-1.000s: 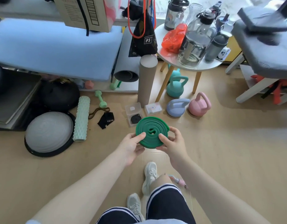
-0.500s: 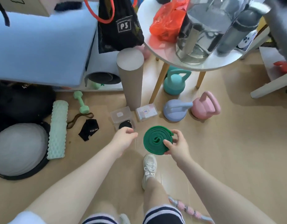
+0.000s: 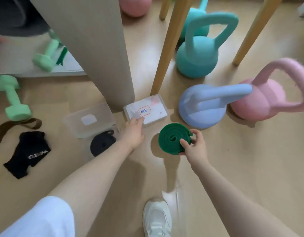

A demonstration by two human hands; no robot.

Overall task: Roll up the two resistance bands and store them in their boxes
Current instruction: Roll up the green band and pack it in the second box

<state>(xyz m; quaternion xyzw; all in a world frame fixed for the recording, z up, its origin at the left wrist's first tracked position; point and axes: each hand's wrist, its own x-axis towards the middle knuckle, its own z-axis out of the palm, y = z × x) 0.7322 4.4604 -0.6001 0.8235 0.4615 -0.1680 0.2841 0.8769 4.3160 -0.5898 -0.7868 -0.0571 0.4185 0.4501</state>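
My right hand (image 3: 194, 145) grips the rolled green resistance band (image 3: 171, 138) by its right edge, holding it just above the floor. My left hand (image 3: 134, 130) reaches forward, and its fingertips touch the near left edge of the closed clear box with a red-framed label (image 3: 147, 111). A second clear box stands open to the left, its lid (image 3: 89, 119) raised. A rolled black band (image 3: 103, 143) lies in that box's base, partly behind my left forearm.
A tall cardboard tube (image 3: 96, 48) stands right behind the boxes. Blue (image 3: 204, 106), pink (image 3: 267, 98) and teal (image 3: 199, 53) kettlebells crowd the right, among wooden table legs (image 3: 171, 43). Green dumbbells (image 3: 12, 98), a brown strap (image 3: 14, 126) and a black pouch (image 3: 29, 153) lie left.
My left hand let go of the green roll and reached forward to the labelled box. My right hand kept the roll. The view has moved down and closer to the floor.
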